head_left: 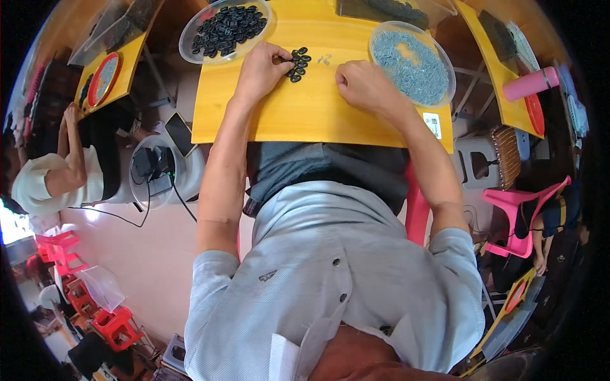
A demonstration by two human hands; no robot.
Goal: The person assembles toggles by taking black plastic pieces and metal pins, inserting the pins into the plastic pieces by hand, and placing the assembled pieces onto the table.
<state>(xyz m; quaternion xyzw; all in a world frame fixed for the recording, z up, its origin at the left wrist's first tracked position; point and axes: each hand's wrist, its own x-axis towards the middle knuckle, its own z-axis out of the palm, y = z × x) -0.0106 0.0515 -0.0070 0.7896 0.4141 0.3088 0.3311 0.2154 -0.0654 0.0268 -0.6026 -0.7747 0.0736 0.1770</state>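
Note:
On the yellow table [305, 120], my left hand [257, 73] is closed in a pinch at the left edge of a small cluster of black oval pieces [297, 65]. Its fingertips are on one of these pieces, partly covered by the fingers. My right hand [368, 86] rests on the tabletop to the right, fingers curled in; whatever they may hold is hidden. Between the hands lie a few small thin metal pieces [324, 60]. A clear round tray [184, 47] heaped with black oval pieces stands at far left. At far right, another round tray [452, 82] holds many thin grey metal pieces.
A clear bin [438, 9] stands at the table's far edge. To the left are a stool with black devices and cables [152, 165] and a seated person [60, 171]. A pink bottle [530, 84] lies on the right-hand table, with a pink chair [518, 216] below.

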